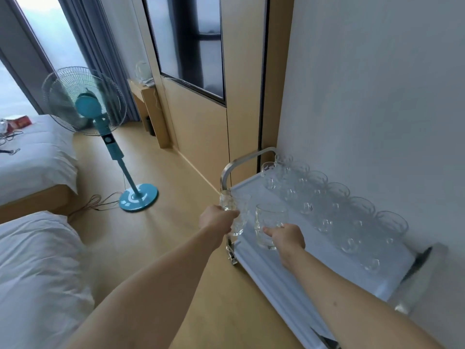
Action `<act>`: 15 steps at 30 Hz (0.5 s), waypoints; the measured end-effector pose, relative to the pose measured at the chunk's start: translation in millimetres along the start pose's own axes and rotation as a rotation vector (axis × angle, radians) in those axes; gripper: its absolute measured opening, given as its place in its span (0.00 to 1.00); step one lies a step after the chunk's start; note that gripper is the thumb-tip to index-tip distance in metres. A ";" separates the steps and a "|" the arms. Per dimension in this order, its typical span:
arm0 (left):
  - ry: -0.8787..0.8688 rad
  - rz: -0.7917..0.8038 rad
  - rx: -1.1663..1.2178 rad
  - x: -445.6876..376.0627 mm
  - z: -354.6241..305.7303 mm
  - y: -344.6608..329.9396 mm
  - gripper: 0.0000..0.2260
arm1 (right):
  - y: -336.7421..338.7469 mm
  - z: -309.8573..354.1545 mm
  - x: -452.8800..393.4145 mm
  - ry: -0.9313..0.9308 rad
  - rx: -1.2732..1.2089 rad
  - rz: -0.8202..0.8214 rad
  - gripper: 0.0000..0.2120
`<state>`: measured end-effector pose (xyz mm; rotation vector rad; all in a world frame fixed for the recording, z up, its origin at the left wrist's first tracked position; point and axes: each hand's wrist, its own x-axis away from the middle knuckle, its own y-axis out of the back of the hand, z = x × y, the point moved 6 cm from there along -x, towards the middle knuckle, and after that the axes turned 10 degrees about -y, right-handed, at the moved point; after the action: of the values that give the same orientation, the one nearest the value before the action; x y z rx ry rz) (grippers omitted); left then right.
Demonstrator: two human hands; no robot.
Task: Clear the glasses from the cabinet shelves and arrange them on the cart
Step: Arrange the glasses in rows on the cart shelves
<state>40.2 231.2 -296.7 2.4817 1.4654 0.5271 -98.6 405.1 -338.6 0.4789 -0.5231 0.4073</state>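
Left hand [216,219], lower centre of the frame, gripping a clear textured glass mug [235,212] at the near-left edge of the cart. Right hand [286,239], just to its right, clasping a second clear glass mug [269,224] by the handle, above the pale tray top of the steel-framed cart [251,192]. Along the cart's far side, against the white wall at right, two rows of clear glass mugs [334,205]. In the left half, a teal standing fan [100,122] on the tan floor, beside white-sheeted beds [32,152].
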 end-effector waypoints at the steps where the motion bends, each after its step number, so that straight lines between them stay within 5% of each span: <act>1: 0.006 0.006 -0.004 -12.7 -2.1 -5.9 0.10 | -3.7 5.0 -12.5 -0.006 0.003 0.003 0.22; 5: 0.016 0.038 -0.033 -58.0 -7.1 -29.1 0.11 | -14.0 17.1 -54.5 -0.036 0.005 -0.009 0.23; 10: 0.029 0.086 -0.071 -113.4 -8.2 -50.1 0.13 | -27.2 29.3 -103.0 -0.085 0.006 -0.063 0.11; 15: 0.025 0.151 -0.120 -176.0 -8.8 -74.3 0.13 | -46.6 45.8 -145.8 -0.134 -0.007 -0.121 0.24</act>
<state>-100.5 113.0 -349.6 2.5121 1.2221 0.6556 -208.7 307.3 -400.4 0.5311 -0.6216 0.2582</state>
